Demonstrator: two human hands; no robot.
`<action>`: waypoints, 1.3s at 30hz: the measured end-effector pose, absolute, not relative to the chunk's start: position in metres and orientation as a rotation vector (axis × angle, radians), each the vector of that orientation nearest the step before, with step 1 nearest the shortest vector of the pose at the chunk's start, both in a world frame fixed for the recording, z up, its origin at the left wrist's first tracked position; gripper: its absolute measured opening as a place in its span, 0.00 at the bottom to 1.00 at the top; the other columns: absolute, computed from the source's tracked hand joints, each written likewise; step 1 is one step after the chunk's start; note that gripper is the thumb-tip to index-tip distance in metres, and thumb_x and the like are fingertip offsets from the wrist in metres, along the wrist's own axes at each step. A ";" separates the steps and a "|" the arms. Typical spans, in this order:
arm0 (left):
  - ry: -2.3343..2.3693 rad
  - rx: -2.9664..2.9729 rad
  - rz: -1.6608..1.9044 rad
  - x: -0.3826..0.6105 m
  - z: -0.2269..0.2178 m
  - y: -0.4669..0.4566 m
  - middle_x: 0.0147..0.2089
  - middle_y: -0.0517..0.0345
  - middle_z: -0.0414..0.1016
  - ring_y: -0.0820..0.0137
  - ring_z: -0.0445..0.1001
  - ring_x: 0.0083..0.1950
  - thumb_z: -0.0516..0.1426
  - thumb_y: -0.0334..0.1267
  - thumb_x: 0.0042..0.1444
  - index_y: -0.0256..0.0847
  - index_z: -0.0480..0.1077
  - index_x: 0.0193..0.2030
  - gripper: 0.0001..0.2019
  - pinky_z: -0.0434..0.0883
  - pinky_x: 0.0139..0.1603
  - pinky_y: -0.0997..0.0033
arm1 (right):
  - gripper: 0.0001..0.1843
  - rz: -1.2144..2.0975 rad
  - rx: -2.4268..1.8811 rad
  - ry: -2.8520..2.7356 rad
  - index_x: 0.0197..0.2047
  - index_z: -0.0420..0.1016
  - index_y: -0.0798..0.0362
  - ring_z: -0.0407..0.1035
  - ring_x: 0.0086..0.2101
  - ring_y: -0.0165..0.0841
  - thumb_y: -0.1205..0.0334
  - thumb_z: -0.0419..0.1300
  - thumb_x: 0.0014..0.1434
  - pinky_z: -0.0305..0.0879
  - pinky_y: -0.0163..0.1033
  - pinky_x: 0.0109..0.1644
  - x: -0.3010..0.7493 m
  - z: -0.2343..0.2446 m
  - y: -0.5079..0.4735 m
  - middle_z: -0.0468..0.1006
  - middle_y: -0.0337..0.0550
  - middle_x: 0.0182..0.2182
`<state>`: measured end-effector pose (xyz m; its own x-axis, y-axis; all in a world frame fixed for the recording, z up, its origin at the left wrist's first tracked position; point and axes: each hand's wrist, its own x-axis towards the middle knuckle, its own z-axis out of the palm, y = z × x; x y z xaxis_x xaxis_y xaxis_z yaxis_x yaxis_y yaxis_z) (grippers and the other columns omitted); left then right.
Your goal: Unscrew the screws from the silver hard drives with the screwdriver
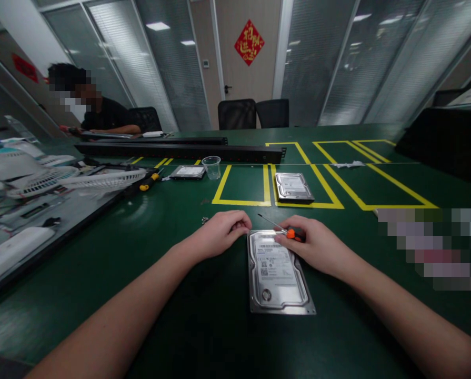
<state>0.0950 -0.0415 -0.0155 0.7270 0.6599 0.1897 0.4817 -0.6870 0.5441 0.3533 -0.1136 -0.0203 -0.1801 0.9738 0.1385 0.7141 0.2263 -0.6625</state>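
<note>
A silver hard drive [277, 271] with a white label lies flat on the green table, right in front of me. My left hand [225, 231] is closed, thumb and forefinger pinched together at the drive's far left corner; what sits between the fingertips, if anything, is too small to make out. In my right hand [312, 245] is a screwdriver [294, 235] with an orange and black handle, its thin shaft pointing left and away above the drive's far edge. The fingers of this hand rest by the drive's far right side. A small pile of screws [204, 220] lies left of my left hand.
Farther back are a second hard drive [293, 187], a third drive [188, 172], a clear plastic cup [212, 167] and long black bars [180, 151]. Yellow tape [243, 202] marks the table. White fan-like parts and a yellow-black tool [149, 181] lie left. A person [104, 113] sits far left.
</note>
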 end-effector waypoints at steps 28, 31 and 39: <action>0.780 2.584 0.509 0.092 -0.012 -0.042 0.44 0.57 0.78 0.67 0.76 0.46 0.54 0.31 0.70 0.41 0.74 0.43 0.07 0.71 0.50 0.67 | 0.11 0.607 -1.550 -1.975 0.46 0.84 0.48 0.79 0.44 0.42 0.53 0.64 0.64 0.74 0.46 0.49 0.353 -0.021 -0.114 0.85 0.46 0.46; 0.770 2.595 0.515 0.092 -0.012 -0.042 0.44 0.56 0.78 0.67 0.76 0.47 0.54 0.31 0.70 0.41 0.75 0.44 0.07 0.71 0.51 0.66 | 0.12 0.607 -1.536 -1.975 0.45 0.84 0.49 0.79 0.43 0.41 0.52 0.64 0.65 0.74 0.46 0.48 0.353 -0.020 -0.114 0.85 0.46 0.45; 0.736 2.617 0.520 0.092 -0.010 -0.043 0.44 0.56 0.78 0.68 0.76 0.47 0.55 0.29 0.70 0.40 0.75 0.44 0.08 0.71 0.51 0.67 | 0.12 0.605 -1.532 -1.979 0.45 0.84 0.48 0.78 0.42 0.41 0.52 0.64 0.65 0.73 0.45 0.47 0.354 -0.021 -0.114 0.85 0.46 0.44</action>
